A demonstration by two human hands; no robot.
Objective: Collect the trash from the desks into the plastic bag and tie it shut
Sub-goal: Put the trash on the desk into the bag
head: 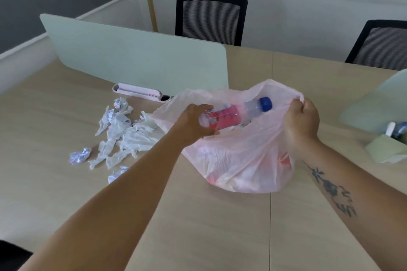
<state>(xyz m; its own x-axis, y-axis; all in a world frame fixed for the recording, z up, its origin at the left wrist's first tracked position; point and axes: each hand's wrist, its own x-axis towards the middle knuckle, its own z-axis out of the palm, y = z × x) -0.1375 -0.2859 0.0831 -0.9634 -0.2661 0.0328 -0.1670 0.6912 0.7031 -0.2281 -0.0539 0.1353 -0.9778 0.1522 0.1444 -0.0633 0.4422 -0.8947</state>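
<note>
Left grip clasps the clear red-labelled, blue-capped plastic bottle over the translucent pink plastic bag, whose rim the right grip pinches.

My left hand reaching forward, fingers curled tight in a grasp, arm stretched long, my right hand raised, fingers pinched closed, tattooed forearm angled inward from the right

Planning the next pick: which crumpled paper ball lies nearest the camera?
The paper ball by the left forearm, lowest in view. The ball left of the tissues and the one near the divider lie farther off.
</note>
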